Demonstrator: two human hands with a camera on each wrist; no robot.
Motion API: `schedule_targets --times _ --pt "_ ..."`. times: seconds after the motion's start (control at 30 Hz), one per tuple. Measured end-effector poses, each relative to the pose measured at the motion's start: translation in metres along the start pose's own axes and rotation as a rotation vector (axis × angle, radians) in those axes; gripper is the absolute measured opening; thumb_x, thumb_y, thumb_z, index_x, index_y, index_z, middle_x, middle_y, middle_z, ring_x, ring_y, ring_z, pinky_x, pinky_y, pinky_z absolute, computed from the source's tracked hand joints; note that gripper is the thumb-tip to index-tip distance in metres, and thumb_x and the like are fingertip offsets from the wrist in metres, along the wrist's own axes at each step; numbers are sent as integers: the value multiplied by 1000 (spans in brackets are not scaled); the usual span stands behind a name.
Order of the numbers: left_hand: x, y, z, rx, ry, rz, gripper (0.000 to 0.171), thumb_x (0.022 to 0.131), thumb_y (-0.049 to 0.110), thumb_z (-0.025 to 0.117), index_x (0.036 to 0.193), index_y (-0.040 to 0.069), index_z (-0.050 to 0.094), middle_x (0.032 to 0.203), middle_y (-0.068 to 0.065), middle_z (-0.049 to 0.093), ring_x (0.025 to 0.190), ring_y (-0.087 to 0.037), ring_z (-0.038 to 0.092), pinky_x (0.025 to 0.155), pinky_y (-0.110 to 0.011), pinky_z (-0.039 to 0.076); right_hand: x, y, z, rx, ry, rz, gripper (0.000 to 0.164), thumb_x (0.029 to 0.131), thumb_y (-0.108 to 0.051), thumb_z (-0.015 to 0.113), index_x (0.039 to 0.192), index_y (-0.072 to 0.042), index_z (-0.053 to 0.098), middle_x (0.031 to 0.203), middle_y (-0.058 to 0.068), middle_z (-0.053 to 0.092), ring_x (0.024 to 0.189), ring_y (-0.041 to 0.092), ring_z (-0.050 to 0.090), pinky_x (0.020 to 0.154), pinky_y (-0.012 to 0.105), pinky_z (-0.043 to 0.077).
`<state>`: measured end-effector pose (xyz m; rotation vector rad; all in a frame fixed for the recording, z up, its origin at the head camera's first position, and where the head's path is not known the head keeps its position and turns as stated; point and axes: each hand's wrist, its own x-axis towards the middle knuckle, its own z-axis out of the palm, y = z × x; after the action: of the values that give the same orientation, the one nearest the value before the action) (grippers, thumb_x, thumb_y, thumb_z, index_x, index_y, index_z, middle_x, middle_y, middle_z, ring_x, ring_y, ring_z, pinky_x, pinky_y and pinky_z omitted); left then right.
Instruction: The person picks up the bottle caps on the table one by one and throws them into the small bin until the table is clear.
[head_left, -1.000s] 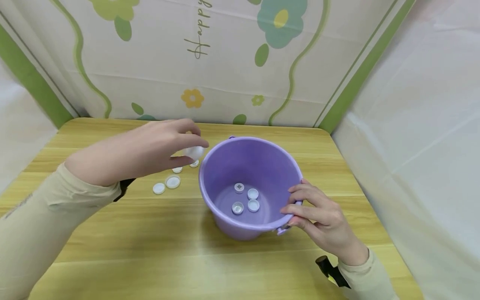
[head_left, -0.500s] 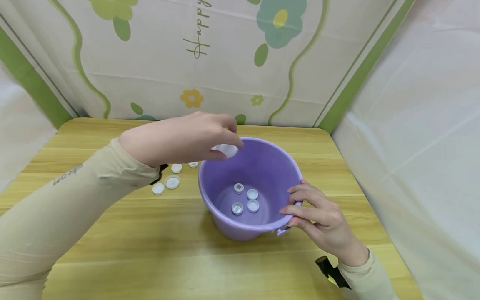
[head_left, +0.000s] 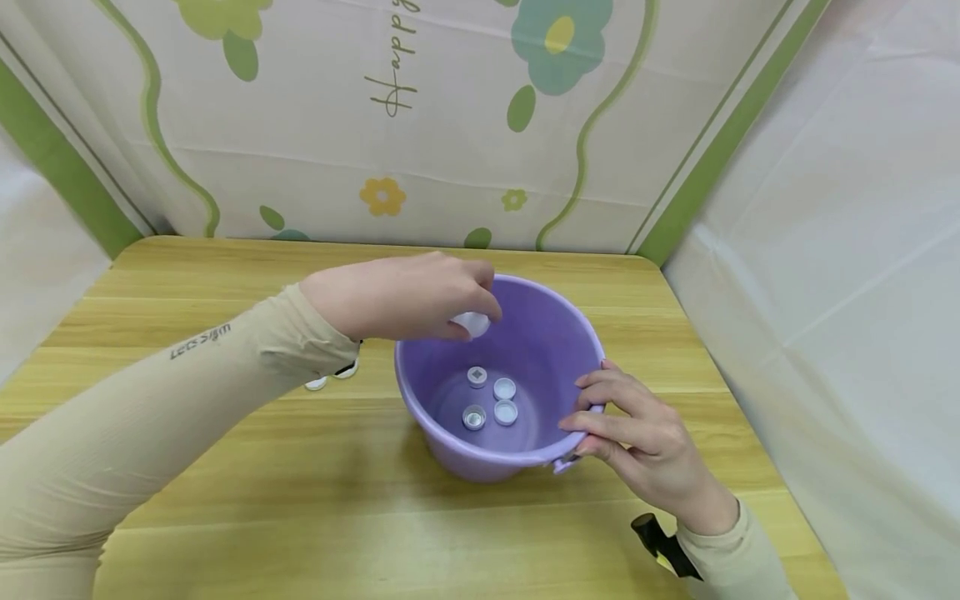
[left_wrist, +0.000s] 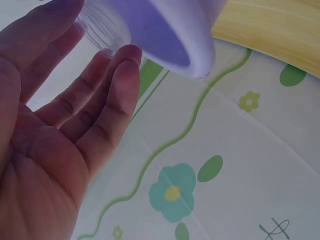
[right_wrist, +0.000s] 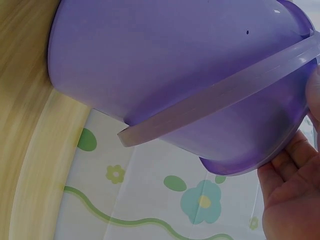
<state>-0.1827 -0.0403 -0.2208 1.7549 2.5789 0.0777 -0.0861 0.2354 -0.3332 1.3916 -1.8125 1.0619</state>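
Observation:
A purple bucket (head_left: pixel 480 457) stands on the wooden table, its mouth tipped toward the head view. My left hand (head_left: pixel 408 292) is over the bucket's far left rim. Between thumb and fingers it pinches a small clear plastic jar (left_wrist: pixel 103 26), ribbed round its side, seen as a whitish piece in the head view. Several small round plastic pieces lie on the bucket's floor, among them a white disc (head_left: pixel 506 412) and a clear-rimmed cup (head_left: pixel 474 417). My right hand (head_left: pixel 648 437) grips the bucket's right rim, thumb outside and fingers over the edge.
Left of the bucket, a white disc (head_left: pixel 317 383) lies on the table (head_left: pixel 300 500), partly covered by my left sleeve. The bucket's handle (right_wrist: pixel 215 102) hangs down its outer side. A flowered cloth (head_left: pixel 300 125) rises behind the table's far edge.
My left hand has carried the jar rightward from above the table to over the bucket's mouth, then slightly lower. My right hand keeps its grip on the rim.

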Motion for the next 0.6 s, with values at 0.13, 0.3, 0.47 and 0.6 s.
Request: schedule_targets --times 0.13,0.3,0.47,0.6 --pt "2 -1 5 -9 -19 -5 26 85 13 80 110 15 74 100 -5 59 80 -20 62 73 -29 53 1 0 0 13 3 -5 21 94 -18 66 94 1 75 93 16 64 109 28 58 113 44 32" --pt "4 -2 10 1 -25 -8 26 85 13 80 110 13 74 102 -6 59 81 -21 63 75 -30 53 2 1 1 26 5 -10 21 94 -18 66 94 1 75 92 16 64 109 28 58 112 44 33" --pt "4 -3 14 10 -36 -25 25 85 15 80 110 13 74 104 -7 59 85 -21 62 76 -29 53 2 1 1 32 2 -7 21 94 -18 66 94 1 75 92 16 63 108 28 58 112 44 33" --pt "2 -3 15 20 -35 -23 24 86 19 80 108 12 75 103 -7 58 88 -21 62 78 -30 53 3 2 2 37 1 -8 20 94 -17 66 94 1 75 92 16 63 107 28 57 112 44 33"
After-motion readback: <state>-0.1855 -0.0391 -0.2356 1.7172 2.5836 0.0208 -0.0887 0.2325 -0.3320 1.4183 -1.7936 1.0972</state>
